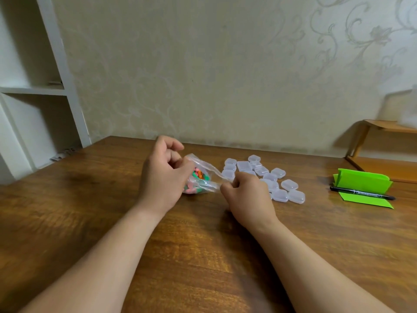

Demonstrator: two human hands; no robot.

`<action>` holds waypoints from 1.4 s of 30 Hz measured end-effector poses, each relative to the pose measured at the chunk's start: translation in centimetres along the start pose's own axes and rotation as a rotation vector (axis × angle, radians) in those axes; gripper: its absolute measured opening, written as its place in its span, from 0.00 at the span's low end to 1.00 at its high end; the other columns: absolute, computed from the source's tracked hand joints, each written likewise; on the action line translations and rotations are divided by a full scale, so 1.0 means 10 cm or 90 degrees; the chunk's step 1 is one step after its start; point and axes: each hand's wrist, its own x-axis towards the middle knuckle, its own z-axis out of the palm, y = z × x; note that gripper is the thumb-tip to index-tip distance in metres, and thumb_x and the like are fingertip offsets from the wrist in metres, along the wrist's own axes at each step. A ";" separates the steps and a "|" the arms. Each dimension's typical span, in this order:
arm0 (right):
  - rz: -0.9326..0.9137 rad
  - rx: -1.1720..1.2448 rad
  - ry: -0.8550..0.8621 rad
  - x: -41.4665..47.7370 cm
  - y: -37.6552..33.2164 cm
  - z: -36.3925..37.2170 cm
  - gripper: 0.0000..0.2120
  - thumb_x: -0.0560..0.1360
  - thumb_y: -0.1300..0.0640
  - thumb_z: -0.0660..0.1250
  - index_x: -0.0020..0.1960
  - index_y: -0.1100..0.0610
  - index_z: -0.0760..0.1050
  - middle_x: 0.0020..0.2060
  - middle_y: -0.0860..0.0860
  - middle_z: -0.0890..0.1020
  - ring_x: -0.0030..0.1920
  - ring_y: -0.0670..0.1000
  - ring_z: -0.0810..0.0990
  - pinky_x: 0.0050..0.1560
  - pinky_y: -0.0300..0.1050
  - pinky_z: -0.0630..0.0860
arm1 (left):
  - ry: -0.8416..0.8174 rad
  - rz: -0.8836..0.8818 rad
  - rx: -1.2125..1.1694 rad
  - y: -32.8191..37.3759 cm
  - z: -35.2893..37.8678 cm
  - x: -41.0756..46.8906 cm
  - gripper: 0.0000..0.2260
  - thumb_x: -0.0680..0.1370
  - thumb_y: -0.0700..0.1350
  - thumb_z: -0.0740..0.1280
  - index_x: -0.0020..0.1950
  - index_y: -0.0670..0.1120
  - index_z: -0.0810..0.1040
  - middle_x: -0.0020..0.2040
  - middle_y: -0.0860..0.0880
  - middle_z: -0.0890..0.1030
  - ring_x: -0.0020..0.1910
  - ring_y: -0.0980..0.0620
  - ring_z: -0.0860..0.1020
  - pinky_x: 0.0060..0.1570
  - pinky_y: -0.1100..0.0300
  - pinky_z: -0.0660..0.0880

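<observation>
Over mid table (203, 256), holding the pill bag (203, 177) in the curled left grip (162, 177) and pinching its mouth with the right grip (248, 197), apparently to pull it open.

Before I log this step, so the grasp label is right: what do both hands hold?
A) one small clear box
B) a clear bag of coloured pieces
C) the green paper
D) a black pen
B: the left hand and the right hand each pinch the clear bag, with coloured pieces showing inside it.
</observation>
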 end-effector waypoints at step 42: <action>0.003 0.420 -0.270 0.26 -0.19 0.28 0.16 0.82 0.40 0.68 0.61 0.50 0.85 0.55 0.53 0.89 0.55 0.56 0.89 0.62 0.60 0.82 | -0.142 -0.469 -0.238 -0.62 -0.27 0.48 0.22 0.84 0.65 0.63 0.67 0.50 0.81 0.57 0.43 0.89 0.56 0.43 0.88 0.61 0.42 0.82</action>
